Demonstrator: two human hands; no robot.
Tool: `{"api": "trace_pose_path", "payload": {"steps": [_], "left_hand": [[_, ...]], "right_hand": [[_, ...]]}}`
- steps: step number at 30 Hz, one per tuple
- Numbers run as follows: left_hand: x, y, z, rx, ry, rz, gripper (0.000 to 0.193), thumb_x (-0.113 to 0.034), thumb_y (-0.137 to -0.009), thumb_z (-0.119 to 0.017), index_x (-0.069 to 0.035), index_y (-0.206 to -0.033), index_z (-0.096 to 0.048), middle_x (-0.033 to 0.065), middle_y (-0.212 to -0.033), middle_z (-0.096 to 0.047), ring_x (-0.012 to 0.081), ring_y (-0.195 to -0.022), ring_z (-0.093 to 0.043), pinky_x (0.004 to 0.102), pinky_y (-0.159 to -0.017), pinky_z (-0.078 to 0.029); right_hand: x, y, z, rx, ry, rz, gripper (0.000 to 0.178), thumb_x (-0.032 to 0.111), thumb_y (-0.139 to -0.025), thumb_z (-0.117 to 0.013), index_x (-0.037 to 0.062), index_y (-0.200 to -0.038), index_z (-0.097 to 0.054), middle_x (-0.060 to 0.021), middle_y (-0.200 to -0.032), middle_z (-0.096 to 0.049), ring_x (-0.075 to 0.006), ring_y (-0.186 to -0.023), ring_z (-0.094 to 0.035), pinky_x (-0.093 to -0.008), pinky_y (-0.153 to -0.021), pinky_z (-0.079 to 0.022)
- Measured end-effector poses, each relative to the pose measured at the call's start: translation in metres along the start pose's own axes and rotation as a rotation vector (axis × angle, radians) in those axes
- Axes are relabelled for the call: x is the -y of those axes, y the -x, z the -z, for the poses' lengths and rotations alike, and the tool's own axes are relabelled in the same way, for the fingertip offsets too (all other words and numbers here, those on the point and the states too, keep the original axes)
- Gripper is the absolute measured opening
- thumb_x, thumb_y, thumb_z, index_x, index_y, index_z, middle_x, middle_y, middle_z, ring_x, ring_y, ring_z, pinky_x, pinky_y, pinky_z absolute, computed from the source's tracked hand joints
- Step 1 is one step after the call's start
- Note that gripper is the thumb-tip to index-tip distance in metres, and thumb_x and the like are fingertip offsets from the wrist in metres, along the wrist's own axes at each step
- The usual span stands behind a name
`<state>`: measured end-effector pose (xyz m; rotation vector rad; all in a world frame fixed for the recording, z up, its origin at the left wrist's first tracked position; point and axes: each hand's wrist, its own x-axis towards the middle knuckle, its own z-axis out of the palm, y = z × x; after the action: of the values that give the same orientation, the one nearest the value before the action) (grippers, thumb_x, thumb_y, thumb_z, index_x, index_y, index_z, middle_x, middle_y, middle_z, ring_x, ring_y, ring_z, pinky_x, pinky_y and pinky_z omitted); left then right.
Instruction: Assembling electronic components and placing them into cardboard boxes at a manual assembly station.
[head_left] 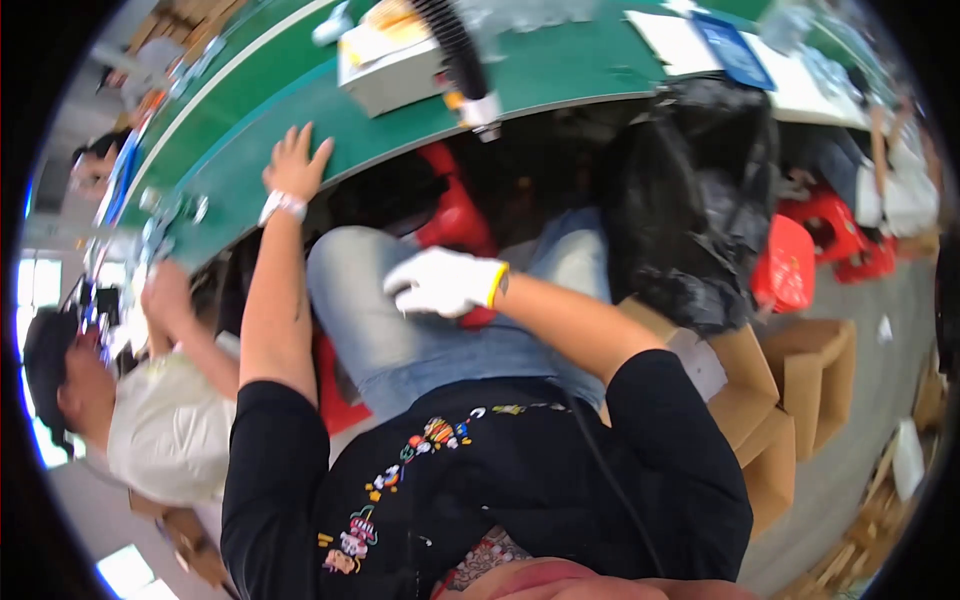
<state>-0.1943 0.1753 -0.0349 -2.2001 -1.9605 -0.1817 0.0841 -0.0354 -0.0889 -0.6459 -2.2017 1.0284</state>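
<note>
My bare left hand (297,165) lies with spread fingers on the near edge of the green worktable (560,75); a white band (283,206) circles its wrist. In a white glove with a yellow cuff, my right hand (442,283) is over my lap beside my jeans-clad thigh (355,270). Its fingers are loosely bent and a little apart, and I see nothing in them. Up and to the right of my left hand stands a pale box (385,85) with something yellow on top.
A black ribbed hose (455,45) with a metal-tipped end hangs over the table edge. A black plastic bag (690,200) stands right of my knees, near red stools (825,225) and open cardboard boxes (745,385). A co-worker (165,425) sits close on my left.
</note>
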Motion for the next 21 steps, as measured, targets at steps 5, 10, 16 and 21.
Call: {"api": "trace_pose_path", "payload": {"steps": [5,10,16,21], "left_hand": [[-0.001,-0.008,-0.004,-0.12,0.058,-0.16,0.063,-0.054,-0.101,-0.052,-0.018,-0.153,-0.049,0.0181,-0.156,-0.047,0.0378,-0.142,-0.045,0.0486,-0.117,-0.037],[-0.002,0.009,0.003,0.014,-0.113,0.087,0.068,-0.059,-0.102,-0.048,-0.02,-0.157,-0.042,0.0122,-0.162,-0.041,0.0374,-0.144,-0.043,0.0553,-0.115,-0.037],[-0.016,0.012,0.025,-0.138,0.066,-0.095,0.061,-0.051,-0.099,-0.057,-0.013,-0.147,-0.054,0.0158,-0.151,-0.053,0.0358,-0.139,-0.048,0.0495,-0.114,-0.04],[-0.034,0.015,0.049,-0.035,0.14,0.029,0.071,-0.065,-0.094,-0.053,-0.02,-0.149,-0.052,0.0123,-0.16,-0.044,0.0372,-0.146,-0.039,0.0613,-0.115,-0.032]], "right_hand": [[-0.139,0.197,-0.016,-0.363,0.7,-0.415,0.026,0.03,-0.097,-0.066,0.0039,-0.1,-0.068,-0.0099,-0.079,-0.068,-0.0218,-0.074,-0.068,-0.0392,-0.068,-0.056],[-0.143,0.191,0.02,-1.263,-1.361,-0.847,0.015,0.024,-0.099,-0.064,0.0095,-0.096,-0.063,-0.006,-0.072,-0.06,-0.0184,-0.056,-0.054,-0.0325,-0.05,-0.044],[-0.142,0.18,-0.02,-0.694,-0.512,-0.567,0.029,0.026,-0.101,-0.062,0.005,-0.12,-0.064,-0.0061,-0.08,-0.064,-0.016,-0.066,-0.058,-0.0322,-0.058,-0.048],[-0.12,0.177,-0.018,-0.375,0.022,-0.838,0.04,0.031,-0.097,-0.066,0.0026,-0.124,-0.067,-0.0143,-0.104,-0.073,-0.0221,-0.083,-0.07,-0.0341,-0.075,-0.057]]}}
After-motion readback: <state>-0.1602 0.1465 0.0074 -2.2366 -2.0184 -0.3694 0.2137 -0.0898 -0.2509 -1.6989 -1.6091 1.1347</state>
